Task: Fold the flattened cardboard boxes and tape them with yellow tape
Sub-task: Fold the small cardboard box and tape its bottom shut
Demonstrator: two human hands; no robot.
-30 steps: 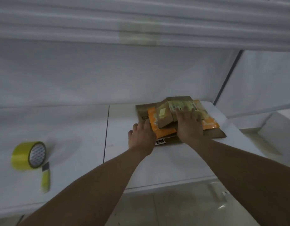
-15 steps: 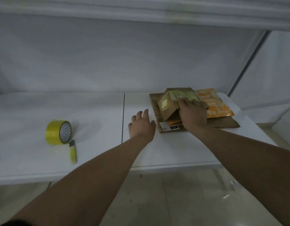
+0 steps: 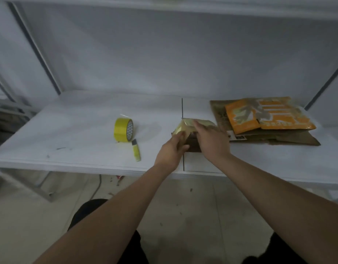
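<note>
A small brown cardboard box (image 3: 193,130) with old tape on top sits on the white table (image 3: 78,141), over the seam between two tabletops. My left hand (image 3: 172,149) grips its left side and my right hand (image 3: 212,141) holds its right side and top. A stack of flattened cardboard boxes (image 3: 269,122), one orange-printed, lies to the right. The roll of yellow tape (image 3: 123,129) stands on edge left of the box, with a yellow utility knife (image 3: 135,152) just in front of it.
A white wall and an overhead shelf edge close off the back. The table's front edge runs just below my hands, with tiled floor beneath. Grey frame posts (image 3: 40,54) stand at the far left and a dark post (image 3: 326,80) at the right.
The small box has left the flat stack and moved left onto the table seam. My left hand went from resting open on the table to gripping the box.
</note>
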